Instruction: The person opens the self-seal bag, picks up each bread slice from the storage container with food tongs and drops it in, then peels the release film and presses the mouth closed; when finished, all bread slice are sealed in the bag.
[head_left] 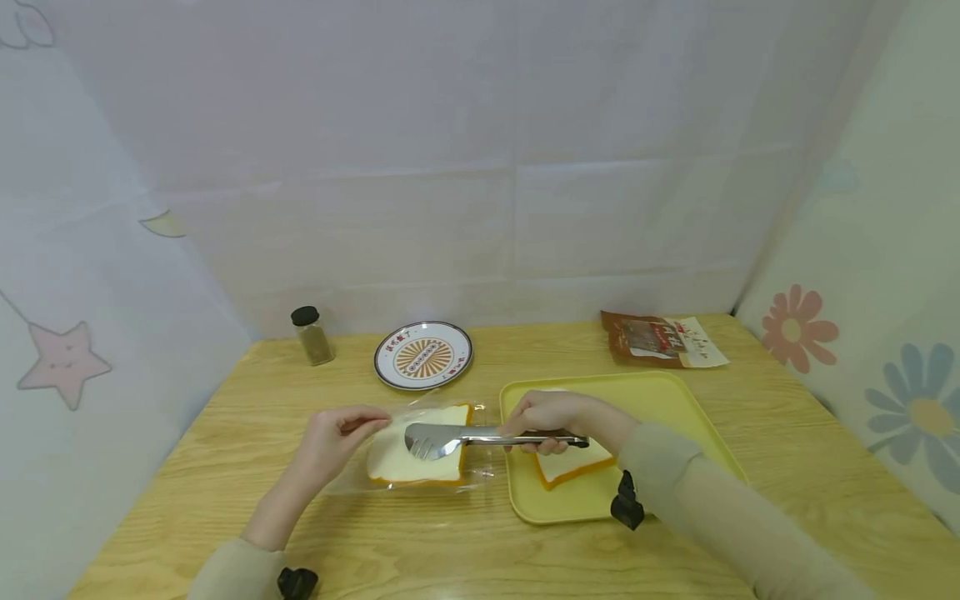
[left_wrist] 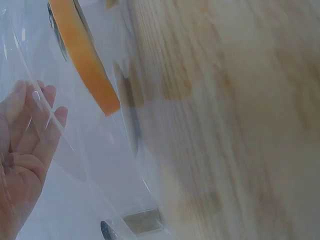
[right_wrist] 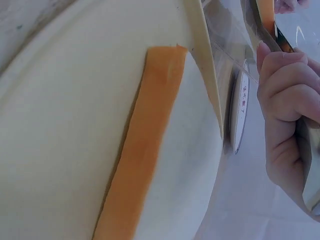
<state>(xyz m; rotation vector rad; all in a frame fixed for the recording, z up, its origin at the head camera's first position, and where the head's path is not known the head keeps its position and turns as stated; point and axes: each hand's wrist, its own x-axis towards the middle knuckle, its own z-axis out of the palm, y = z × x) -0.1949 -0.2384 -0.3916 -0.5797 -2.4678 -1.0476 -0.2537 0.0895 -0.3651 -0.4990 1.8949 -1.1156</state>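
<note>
To the left of the yellow tray (head_left: 656, 400), a bread slice (head_left: 420, 461) is lying between the arms of steel tongs (head_left: 487, 435), with a clear plastic bag (head_left: 482, 477) spreading around it; whether the slice is fully inside the bag, I cannot tell. The right hand (head_left: 547, 421), above the tray's left part, is gripping the tongs, its fingers curling round the handle. The left hand (head_left: 333, 442), farther left of the tray, is pinching the bag's film between thumb and fingertips.

The slice is probably behaving as a light, soft thing, denting under a hard squeeze, so a gentle hold across its flat faces, near the orange crust, is looking safest. The bag is seeming thin, limp and slippery; its loose edge is offering the best pinch. The tongs are appearing stiff and smooth, best held along the handle.

On the tray, a second slice (head_left: 573, 464) is resting partly under the right hand. Beyond the tray on the tabletop (head_left: 405, 550), a patterned plate (head_left: 423, 357) and a black-capped jar (head_left: 312, 340) are standing to its left, while a brown snack pouch (head_left: 660, 340) is lying behind it.
</note>
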